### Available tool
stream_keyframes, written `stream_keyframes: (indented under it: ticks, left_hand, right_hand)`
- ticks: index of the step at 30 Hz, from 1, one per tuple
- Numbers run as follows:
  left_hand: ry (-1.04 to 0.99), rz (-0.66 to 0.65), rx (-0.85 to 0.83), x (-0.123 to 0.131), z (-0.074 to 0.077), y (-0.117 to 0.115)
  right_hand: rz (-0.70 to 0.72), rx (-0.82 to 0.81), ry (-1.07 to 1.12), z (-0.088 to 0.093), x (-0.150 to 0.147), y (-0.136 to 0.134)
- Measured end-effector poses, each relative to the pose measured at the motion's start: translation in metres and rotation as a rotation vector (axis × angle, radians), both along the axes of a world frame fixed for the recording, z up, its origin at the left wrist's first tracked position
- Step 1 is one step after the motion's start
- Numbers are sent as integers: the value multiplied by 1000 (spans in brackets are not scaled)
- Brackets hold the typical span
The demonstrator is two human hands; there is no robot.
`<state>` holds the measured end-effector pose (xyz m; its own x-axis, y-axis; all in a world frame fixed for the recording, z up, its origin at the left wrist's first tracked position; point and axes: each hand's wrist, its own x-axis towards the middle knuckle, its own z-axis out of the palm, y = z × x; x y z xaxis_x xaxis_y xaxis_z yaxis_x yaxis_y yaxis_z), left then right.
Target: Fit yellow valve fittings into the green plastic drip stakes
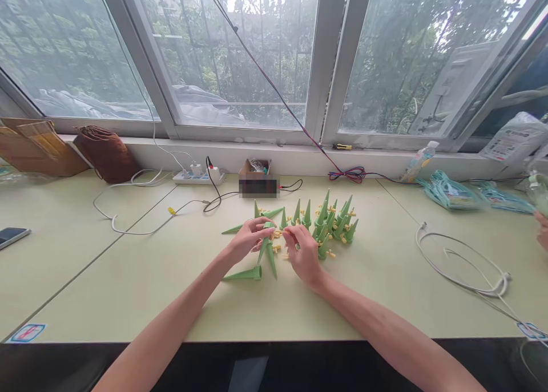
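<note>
My left hand point(249, 236) is closed around a green plastic watering spike point(264, 248), its wide end up and its tip pointing down. Close beside it, my right hand point(303, 254) pinches a small yellow valve point(278, 233) near the wide end of the spike; whether the two parts touch I cannot tell. Several more green spikes lie around my left hand, among them one flat on the table point(246, 274). Beyond my right hand stands a cluster of upright green spikes point(324, 218) with yellow valves fitted low on them. A loose yellow valve point(276, 248) lies between my hands.
A small cardboard box point(256, 166), a white power strip point(199, 177) and a brown drawstring bag point(106, 154) line the back. A phone point(13, 237) lies left. Coiled grey cable point(462, 266) and teal bags point(451, 190) are right. Another person's hand point(543, 229) shows at the right edge.
</note>
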<state>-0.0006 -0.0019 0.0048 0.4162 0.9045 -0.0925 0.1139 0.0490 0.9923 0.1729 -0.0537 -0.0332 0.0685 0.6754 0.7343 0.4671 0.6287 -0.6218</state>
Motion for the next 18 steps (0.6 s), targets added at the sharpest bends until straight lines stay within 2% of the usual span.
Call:
stream_keyframes:
  ticks: [18]
  left_hand:
    - [10, -33, 34, 2, -2, -2]
  right_hand:
    - [77, -66, -28, -4, -1, 1]
